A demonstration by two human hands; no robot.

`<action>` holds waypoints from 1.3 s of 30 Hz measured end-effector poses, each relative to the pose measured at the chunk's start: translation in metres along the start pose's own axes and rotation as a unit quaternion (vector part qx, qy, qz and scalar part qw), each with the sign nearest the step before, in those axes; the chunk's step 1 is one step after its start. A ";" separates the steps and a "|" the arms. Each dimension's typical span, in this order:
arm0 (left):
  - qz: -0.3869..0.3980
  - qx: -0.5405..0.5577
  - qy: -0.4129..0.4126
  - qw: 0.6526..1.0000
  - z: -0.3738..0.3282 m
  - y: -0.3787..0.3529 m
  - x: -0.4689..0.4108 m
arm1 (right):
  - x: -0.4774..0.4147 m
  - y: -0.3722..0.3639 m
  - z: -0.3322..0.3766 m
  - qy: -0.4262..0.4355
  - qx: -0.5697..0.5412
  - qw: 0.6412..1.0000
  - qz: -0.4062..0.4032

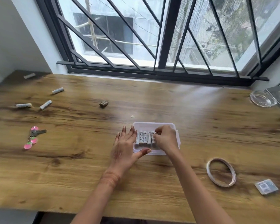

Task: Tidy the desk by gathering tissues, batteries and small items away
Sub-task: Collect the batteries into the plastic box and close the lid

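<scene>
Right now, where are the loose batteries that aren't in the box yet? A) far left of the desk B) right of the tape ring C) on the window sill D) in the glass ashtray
A: four loose batteries lie scattered on the far left of the desk, beyond the keys, while the clear box holds a row already.

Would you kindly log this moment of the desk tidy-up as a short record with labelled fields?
surface: wooden desk under a barred window
container: clear plastic box, mid-desk
in box: row of batteries, side by side
left hand: open, steadying the box's left edge
right hand: fingertips on the rightmost battery in the row
loose batteries: four, far left
also out: keys, tape ring, glass ashtray, small packet
</scene>
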State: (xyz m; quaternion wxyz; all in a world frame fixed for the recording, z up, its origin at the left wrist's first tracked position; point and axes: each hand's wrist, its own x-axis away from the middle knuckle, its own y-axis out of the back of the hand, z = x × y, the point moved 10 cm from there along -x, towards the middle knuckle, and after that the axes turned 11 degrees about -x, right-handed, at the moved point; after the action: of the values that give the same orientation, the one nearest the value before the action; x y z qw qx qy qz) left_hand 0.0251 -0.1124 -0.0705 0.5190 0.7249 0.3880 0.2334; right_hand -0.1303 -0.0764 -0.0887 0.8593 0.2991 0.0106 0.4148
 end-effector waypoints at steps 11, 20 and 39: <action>0.003 0.055 -0.013 0.998 0.002 0.003 0.000 | 0.010 -0.002 0.019 0.076 0.013 0.997 -0.023; 0.011 0.179 0.074 0.981 0.072 0.025 0.000 | 0.025 -0.048 0.098 0.174 -0.040 0.984 0.009; -0.264 0.039 0.347 0.899 0.401 0.161 0.029 | 0.010 -0.403 0.282 0.454 0.216 0.830 0.240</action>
State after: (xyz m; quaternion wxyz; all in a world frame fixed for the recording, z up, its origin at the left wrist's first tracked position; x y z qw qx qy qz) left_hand 0.3917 -0.3438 -0.0631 0.3655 0.4888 0.7294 0.3091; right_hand 0.2360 -0.4034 -0.0658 0.5445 0.2483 0.4173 0.6839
